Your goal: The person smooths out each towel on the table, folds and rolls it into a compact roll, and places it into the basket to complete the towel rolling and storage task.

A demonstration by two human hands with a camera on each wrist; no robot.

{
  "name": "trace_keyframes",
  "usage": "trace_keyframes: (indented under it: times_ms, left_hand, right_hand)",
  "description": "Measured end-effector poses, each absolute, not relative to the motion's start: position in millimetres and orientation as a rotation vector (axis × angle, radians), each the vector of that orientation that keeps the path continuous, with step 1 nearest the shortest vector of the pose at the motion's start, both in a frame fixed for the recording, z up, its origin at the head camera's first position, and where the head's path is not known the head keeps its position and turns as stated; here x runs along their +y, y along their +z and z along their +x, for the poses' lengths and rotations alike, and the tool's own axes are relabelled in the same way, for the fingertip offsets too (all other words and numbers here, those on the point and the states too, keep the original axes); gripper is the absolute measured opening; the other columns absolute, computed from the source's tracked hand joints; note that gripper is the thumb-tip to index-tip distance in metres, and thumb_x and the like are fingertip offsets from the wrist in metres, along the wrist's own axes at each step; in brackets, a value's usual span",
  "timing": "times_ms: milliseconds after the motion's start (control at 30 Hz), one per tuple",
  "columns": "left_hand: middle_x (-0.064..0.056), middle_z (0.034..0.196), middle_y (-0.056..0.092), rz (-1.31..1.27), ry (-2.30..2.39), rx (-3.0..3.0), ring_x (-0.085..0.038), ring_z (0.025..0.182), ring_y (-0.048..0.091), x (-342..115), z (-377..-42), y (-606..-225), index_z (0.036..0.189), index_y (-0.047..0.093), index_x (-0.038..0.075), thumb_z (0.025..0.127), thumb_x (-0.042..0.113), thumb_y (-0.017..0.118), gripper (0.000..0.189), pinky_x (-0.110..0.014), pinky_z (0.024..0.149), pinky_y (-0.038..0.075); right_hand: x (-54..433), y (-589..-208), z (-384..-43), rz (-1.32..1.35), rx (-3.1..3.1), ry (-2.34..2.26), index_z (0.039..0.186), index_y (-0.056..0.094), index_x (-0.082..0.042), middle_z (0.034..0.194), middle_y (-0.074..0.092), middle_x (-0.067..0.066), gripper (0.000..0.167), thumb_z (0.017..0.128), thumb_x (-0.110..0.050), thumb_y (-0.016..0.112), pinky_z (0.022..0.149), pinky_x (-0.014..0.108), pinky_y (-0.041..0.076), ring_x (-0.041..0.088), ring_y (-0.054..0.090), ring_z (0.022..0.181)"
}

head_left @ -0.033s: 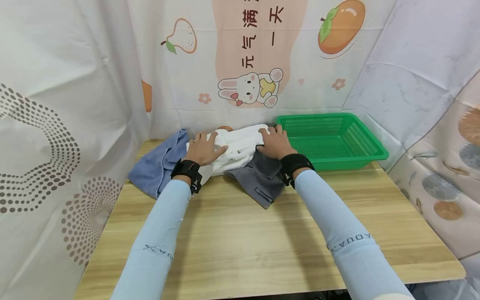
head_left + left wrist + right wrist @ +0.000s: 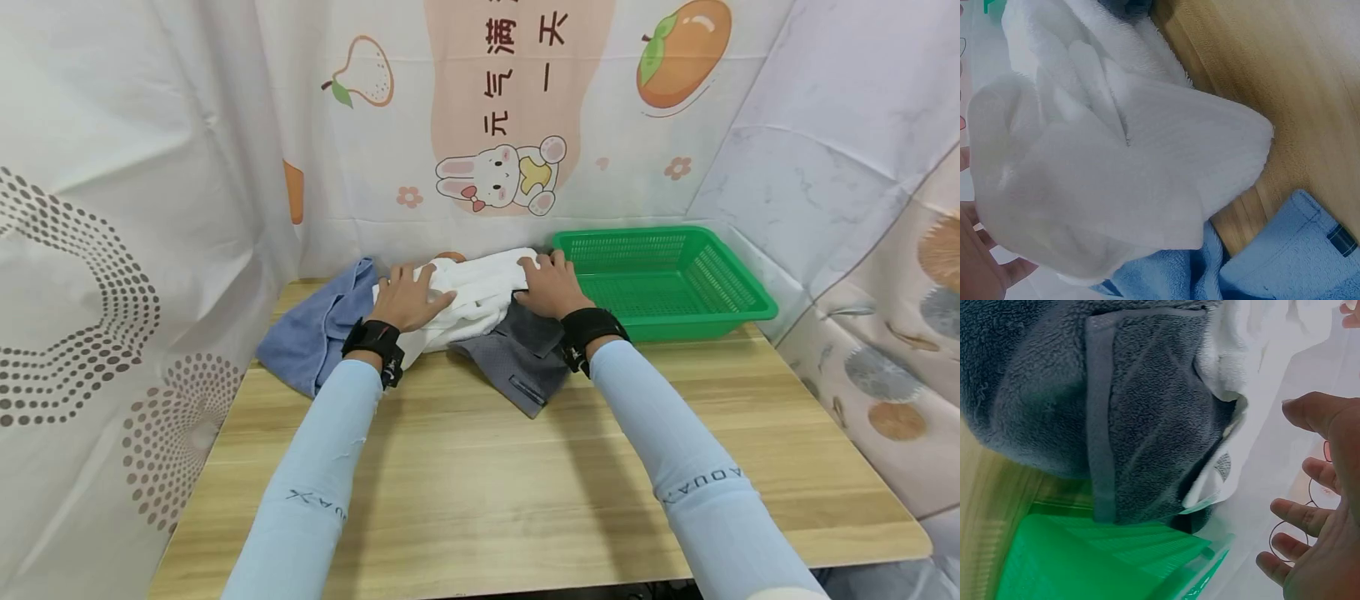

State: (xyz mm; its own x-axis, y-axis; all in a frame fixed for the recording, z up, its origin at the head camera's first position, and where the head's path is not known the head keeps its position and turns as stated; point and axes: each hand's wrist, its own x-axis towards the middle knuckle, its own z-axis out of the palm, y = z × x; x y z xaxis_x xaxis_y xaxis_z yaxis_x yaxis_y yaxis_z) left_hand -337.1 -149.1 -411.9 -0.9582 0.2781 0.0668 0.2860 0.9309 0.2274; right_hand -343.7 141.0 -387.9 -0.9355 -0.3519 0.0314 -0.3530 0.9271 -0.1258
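A crumpled white towel [image 2: 483, 287] lies at the back of the table between a blue towel [image 2: 311, 333] and a dark grey towel [image 2: 510, 354], overlapping both. My left hand [image 2: 405, 300] is over the white towel's left part, thumb spread away from the fingers. Over its right end and the grey towel is my right hand [image 2: 553, 287]. The right wrist view shows that hand's fingers [image 2: 1300, 515] spread apart, with nothing between them and the thumb. At the edge of the left wrist view, the left hand [image 2: 982, 256] appears beside the white cloth, its fingers loosely extended.
A green plastic basket [image 2: 675, 327] stands at the back right, just beyond the right hand. The wooden table [image 2: 480, 492] stretches toward me. Printed curtains [image 2: 630, 183] hang behind and along both sides.
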Motion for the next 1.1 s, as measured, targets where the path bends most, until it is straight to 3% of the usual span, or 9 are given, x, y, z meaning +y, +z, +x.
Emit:
trace_keyframes:
  times_ms: [400,533,633,700,767,867,933,1033,1100]
  left_hand:
    - [-0.029,0.152,0.035,-0.58,-0.372,-2.841,-0.048,0.142,0.028,-140.9,-332.9,-417.3,0.156,0.039,0.014,0.102,0.06,0.049,0.072,-0.065,0.112,0.022]
    - [-0.026,0.136,0.051,-0.793,-0.372,-2.608,-0.042,0.123,0.047,-133.6,-316.3,-430.5,0.141,0.055,0.006,0.102,0.036,0.063,0.05,-0.057,0.099,0.04]
    - [-0.015,0.113,0.063,-0.969,-0.437,-2.585,-0.03,0.101,0.058,-130.5,-300.8,-446.8,0.123,0.066,0.006,0.102,0.021,0.065,0.026,-0.045,0.085,0.049]
    - [-0.008,0.102,0.064,-1.051,-0.455,-2.682,-0.024,0.091,0.06,-130.9,-292.8,-461.5,0.113,0.067,0.008,0.104,0.023,0.061,0.018,-0.04,0.079,0.051]
    - [-0.007,0.105,0.064,-1.057,-0.501,-2.845,-0.023,0.095,0.062,-132.4,-285.2,-474.6,0.115,0.066,0.009,0.108,0.033,0.056,0.028,-0.04,0.082,0.052]
    - [-0.014,0.125,0.061,-0.944,-0.519,-3.031,-0.032,0.115,0.058,-137.9,-278.0,-489.0,0.134,0.061,0.008,0.108,0.052,0.045,0.054,-0.047,0.097,0.048]
    - [-0.019,0.14,0.054,-0.841,-0.565,-3.067,-0.039,0.127,0.052,-142.6,-276.2,-491.4,0.145,0.055,0.008,0.107,0.059,0.041,0.066,-0.054,0.103,0.045]
    - [-0.017,0.145,0.05,-0.718,-0.554,-3.026,-0.041,0.127,0.051,-152.7,-280.0,-490.2,0.145,0.056,0.014,0.107,0.06,0.039,0.062,-0.058,0.098,0.046]
    - [-0.017,0.141,0.052,-0.684,-0.505,-2.993,-0.039,0.121,0.053,-159.7,-283.1,-487.9,0.14,0.059,0.014,0.107,0.054,0.044,0.054,-0.058,0.092,0.049]
  right_hand:
    - [145.6,-399.9,-340.2,0.673,-3.06,0.186,0.155,0.038,-0.007,0.145,0.048,0.029,0.065,0.103,-0.036,0.063,0.108,0.064,0.031,0.054,0.034,0.135]
    - [144.0,-411.4,-321.7,0.827,-3.084,0.265,0.153,0.041,-0.004,0.142,0.052,0.029,0.065,0.103,-0.039,0.063,0.103,0.062,0.042,0.054,0.046,0.129]
    - [141.4,-425.4,-301.2,0.892,-3.196,0.317,0.155,0.039,-0.007,0.147,0.048,0.029,0.078,0.098,-0.054,0.064,0.104,0.064,0.042,0.054,0.045,0.132]
    - [139.0,-437.9,-287.3,0.898,-3.286,0.278,0.159,0.036,-0.011,0.153,0.041,0.029,0.092,0.091,-0.066,0.066,0.105,0.066,0.04,0.056,0.039,0.136]
    - [136.1,-451.8,-274.9,0.942,-3.328,0.202,0.159,0.037,-0.013,0.155,0.035,0.031,0.099,0.086,-0.071,0.069,0.106,0.066,0.039,0.058,0.034,0.138]
    - [130.6,-469.0,-261.4,1.02,-3.281,0.14,0.154,0.047,-0.015,0.153,0.036,0.032,0.083,0.089,-0.058,0.074,0.1,0.064,0.045,0.058,0.037,0.135]
    - [127.2,-474.7,-257.2,1.099,-3.17,0.136,0.142,0.058,-0.014,0.143,0.046,0.031,0.057,0.094,-0.04,0.075,0.092,0.063,0.05,0.055,0.047,0.126]
    - [123.8,-472.2,-258.8,1.202,-2.985,0.289,0.11,0.062,-0.011,0.108,0.06,0.016,0.02,0.092,-0.009,0.072,0.074,0.047,0.053,0.036,0.06,0.097]
    - [124.9,-465.1,-260.9,1.29,-2.9,0.462,0.094,0.052,-0.013,0.083,0.051,0.004,0.024,0.088,0.004,0.068,0.063,0.036,0.043,0.022,0.052,0.074]
